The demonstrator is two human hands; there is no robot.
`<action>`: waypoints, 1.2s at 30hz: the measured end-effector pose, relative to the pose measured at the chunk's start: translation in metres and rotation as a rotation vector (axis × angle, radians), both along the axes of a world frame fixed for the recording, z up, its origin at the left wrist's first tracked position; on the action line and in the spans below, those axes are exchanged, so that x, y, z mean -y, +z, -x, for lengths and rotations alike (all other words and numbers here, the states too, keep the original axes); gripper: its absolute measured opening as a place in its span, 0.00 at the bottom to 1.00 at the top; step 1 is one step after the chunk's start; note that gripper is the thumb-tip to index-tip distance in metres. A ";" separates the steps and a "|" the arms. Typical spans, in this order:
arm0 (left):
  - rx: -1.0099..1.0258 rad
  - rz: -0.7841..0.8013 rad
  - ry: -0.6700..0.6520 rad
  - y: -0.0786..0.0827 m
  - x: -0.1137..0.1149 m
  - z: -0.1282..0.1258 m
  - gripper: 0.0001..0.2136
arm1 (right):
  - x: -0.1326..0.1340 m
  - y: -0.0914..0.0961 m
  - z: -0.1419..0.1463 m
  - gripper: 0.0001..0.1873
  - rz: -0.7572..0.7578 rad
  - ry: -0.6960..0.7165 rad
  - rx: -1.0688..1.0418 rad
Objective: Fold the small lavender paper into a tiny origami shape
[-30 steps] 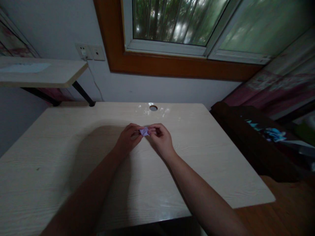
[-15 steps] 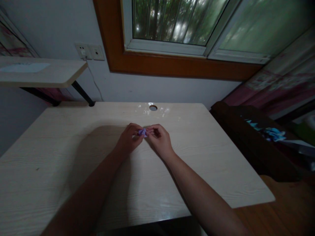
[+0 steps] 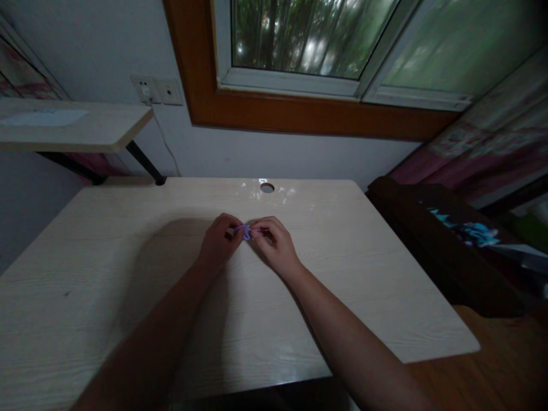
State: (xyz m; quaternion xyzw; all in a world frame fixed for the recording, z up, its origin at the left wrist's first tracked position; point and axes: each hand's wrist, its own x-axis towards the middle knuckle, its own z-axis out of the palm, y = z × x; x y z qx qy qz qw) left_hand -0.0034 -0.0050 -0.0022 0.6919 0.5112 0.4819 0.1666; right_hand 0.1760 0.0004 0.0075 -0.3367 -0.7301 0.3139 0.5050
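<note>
Between my two hands is a small purple piece of folded paper (image 3: 246, 232), partly covered by fingers. My left hand (image 3: 219, 238) pinches its left side between thumb and fingers. On the other side, my right hand (image 3: 276, 242) grips the right edge with thumb and fingertips. Both hands are over the middle of the pale wooden desk (image 3: 351, 274), their fingertips close together. The exact shape of the folds is too small to make out.
A round cable hole (image 3: 267, 188) lies near the desk's back edge. At the left, a raised shelf (image 3: 98, 130) on black legs carries a white sheet. Wall sockets (image 3: 156, 90) hold a plugged-in cord. Right of the desk stands a dark wooden piece of furniture (image 3: 428, 251) with blue items on it.
The purple paper has turned and now looks narrower, with a thin strip toward the left fingers. My left hand has shifted slightly left; my right hand has barely moved.
</note>
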 end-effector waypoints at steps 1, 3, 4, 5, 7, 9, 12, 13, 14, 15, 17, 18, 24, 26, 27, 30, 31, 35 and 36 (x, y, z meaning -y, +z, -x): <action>0.005 0.005 0.018 0.000 0.000 0.000 0.03 | 0.000 -0.001 0.000 0.06 0.007 0.023 -0.004; 0.008 0.010 0.047 0.000 0.000 0.001 0.03 | 0.000 -0.003 0.001 0.09 0.025 0.070 -0.003; 0.007 0.008 0.056 0.000 0.000 0.002 0.02 | -0.001 -0.004 0.001 0.10 0.032 0.086 0.005; 0.005 0.004 0.061 0.000 0.000 0.002 0.02 | -0.001 -0.005 0.002 0.11 0.035 0.097 0.019; -0.001 -0.008 0.056 0.000 0.000 0.002 0.02 | -0.002 -0.007 0.002 0.10 0.027 0.101 0.055; -0.009 -0.019 0.047 0.000 0.000 0.002 0.02 | -0.002 -0.006 0.002 0.09 0.012 0.102 0.083; -0.014 -0.033 0.048 -0.001 -0.001 0.000 0.03 | -0.001 -0.003 0.001 0.07 -0.008 0.094 0.100; -0.010 -0.038 0.050 -0.001 -0.001 0.000 0.03 | -0.001 -0.002 0.001 0.07 -0.013 0.086 0.106; -0.003 -0.042 0.048 -0.001 0.000 0.000 0.03 | 0.000 -0.001 0.000 0.07 -0.015 0.076 0.111; 0.006 -0.045 0.042 -0.001 0.000 -0.001 0.03 | 0.000 0.000 0.000 0.07 -0.013 0.065 0.114; 0.027 -0.047 0.023 -0.001 0.000 -0.001 0.03 | 0.001 0.000 0.000 0.06 -0.003 0.039 0.114; 0.039 -0.045 0.013 -0.002 0.000 -0.001 0.03 | 0.001 0.000 0.000 0.06 0.003 0.026 0.112; 0.096 0.021 -0.029 -0.003 0.000 0.001 0.03 | 0.000 -0.001 0.000 0.05 0.027 -0.020 0.088; 0.114 0.033 -0.052 -0.003 -0.001 0.001 0.03 | -0.001 -0.001 0.000 0.05 0.029 -0.016 0.079; 0.119 0.037 -0.062 -0.003 -0.001 0.001 0.04 | -0.001 -0.001 0.000 0.05 0.026 -0.013 0.077; 0.090 0.025 -0.055 -0.002 -0.001 0.001 0.04 | -0.001 0.000 -0.001 0.05 0.011 -0.008 0.078; 0.067 0.016 -0.046 -0.001 -0.001 0.001 0.04 | -0.001 0.001 -0.001 0.06 0.008 -0.007 0.081; -0.002 -0.017 -0.028 0.001 -0.001 0.001 0.03 | 0.000 0.002 0.000 0.07 0.032 -0.021 0.073; -0.006 -0.020 -0.029 0.001 -0.001 0.000 0.03 | 0.001 0.002 0.000 0.06 0.050 -0.028 0.064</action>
